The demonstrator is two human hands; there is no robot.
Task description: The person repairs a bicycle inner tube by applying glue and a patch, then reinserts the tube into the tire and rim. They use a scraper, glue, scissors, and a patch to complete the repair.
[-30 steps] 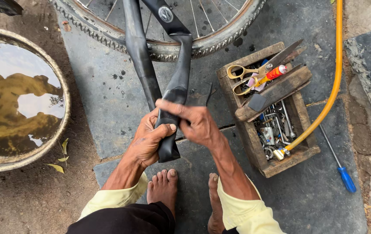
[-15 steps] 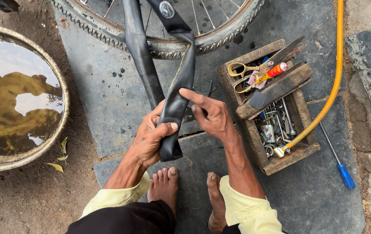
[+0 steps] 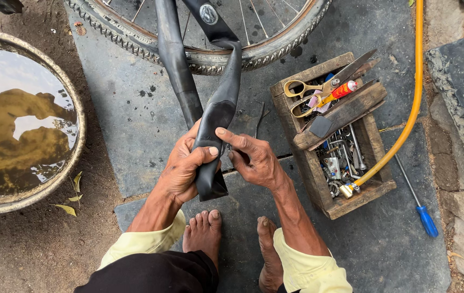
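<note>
Left hand (image 3: 184,172) clamps the folded black rubber inner tube (image 3: 214,122); right hand (image 3: 253,160) presses fingertips just beside that grip. Risk: the fold springing loose, or creasing from over-squeezing.

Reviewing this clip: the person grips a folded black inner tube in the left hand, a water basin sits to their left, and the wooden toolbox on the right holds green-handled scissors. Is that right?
Not quite. In the head view the scissors in the wooden toolbox have yellow handles, not green. The rest stands: the left hand grips the folded black inner tube, and the water basin sits to the person's left.
</note>
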